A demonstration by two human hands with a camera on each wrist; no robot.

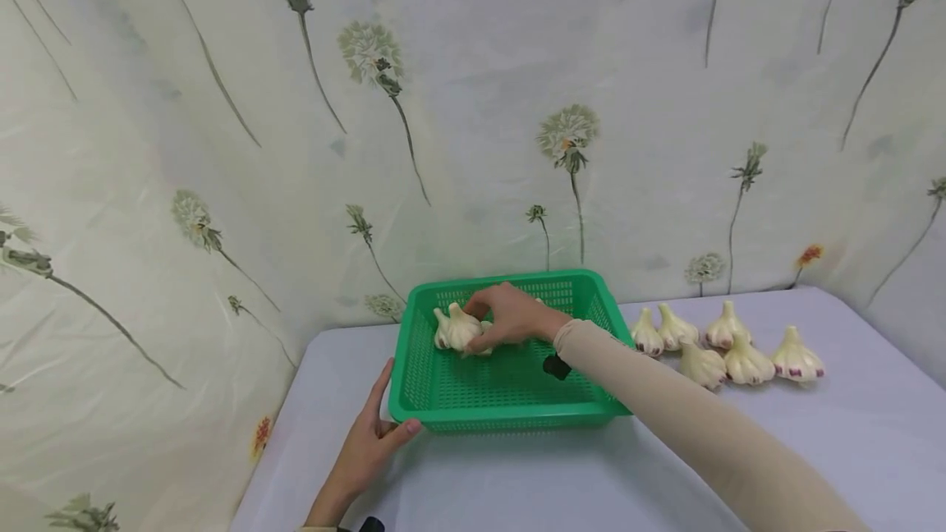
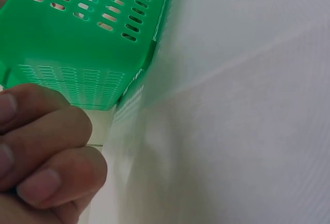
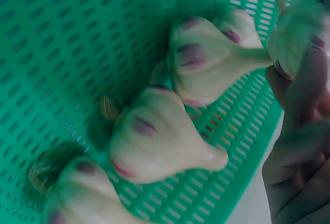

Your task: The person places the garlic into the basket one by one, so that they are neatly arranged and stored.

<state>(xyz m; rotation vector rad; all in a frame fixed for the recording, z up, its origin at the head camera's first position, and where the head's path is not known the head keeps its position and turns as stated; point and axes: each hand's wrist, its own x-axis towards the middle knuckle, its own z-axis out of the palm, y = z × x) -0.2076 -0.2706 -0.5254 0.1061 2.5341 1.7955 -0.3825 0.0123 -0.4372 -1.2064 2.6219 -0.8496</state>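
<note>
A green plastic basket (image 1: 510, 415) with slotted walls stands on the table. My right hand (image 1: 513, 314) reaches inside and grips a garlic bulb (image 1: 461, 328) between thumb and fingers, near the basket's left end. Another bulb (image 1: 441, 330) is just left of the held one. In the right wrist view, several bulbs (image 3: 154, 136) with purple patches lie along the slotted wall, partly hidden by my hand in the head view. My left hand (image 1: 362, 443) holds the basket's near left corner, thumb at the front rim and index finger along the side; its other fingers (image 2: 56, 146) are curled.
Several garlic bulbs (image 1: 749, 361) stand in a loose group on the table right of the basket, with my right forearm passing close in front. A pale cloth (image 1: 547, 483) covers the table. Behind it hangs a curtain (image 1: 473, 146) with a dandelion print.
</note>
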